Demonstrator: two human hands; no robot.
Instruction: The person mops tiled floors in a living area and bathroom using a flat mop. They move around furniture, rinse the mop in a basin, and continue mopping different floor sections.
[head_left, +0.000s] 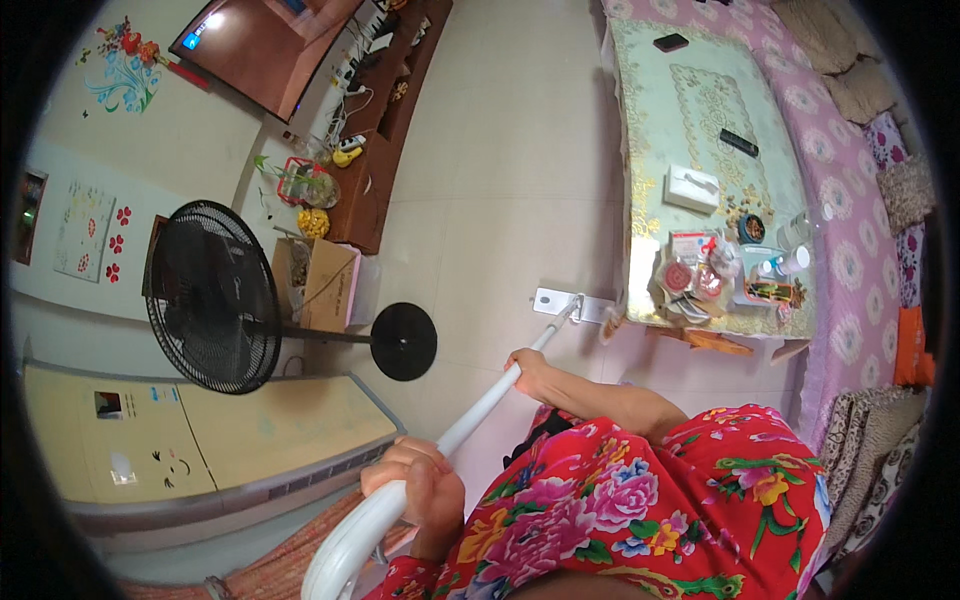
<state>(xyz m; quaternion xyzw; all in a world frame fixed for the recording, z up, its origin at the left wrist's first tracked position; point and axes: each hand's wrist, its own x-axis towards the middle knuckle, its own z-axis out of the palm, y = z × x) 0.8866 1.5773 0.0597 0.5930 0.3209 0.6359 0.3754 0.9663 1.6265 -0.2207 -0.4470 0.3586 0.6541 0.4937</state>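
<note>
A flat mop with a white pole (476, 412) runs slantwise from the lower left up to the middle of the view. My left hand (420, 487) is wrapped around the pole near its thick curved upper end. Farther down, my right hand (529, 370) grips the same pole. At the far end the mop's flat rectangular head (555, 301) rests on the tiled floor, its right end beside the leg of the cloth-covered table. Any pad under the head is hidden.
A table (652, 97) with a patterned cover stands right, holding a tissue box (691, 189), a remote control (739, 142) and food packages. Left are a black standing fan (214, 296) with a round base (403, 342), a cardboard box (322, 281), a TV cabinet (360, 202) and a refrigerator (277, 427).
</note>
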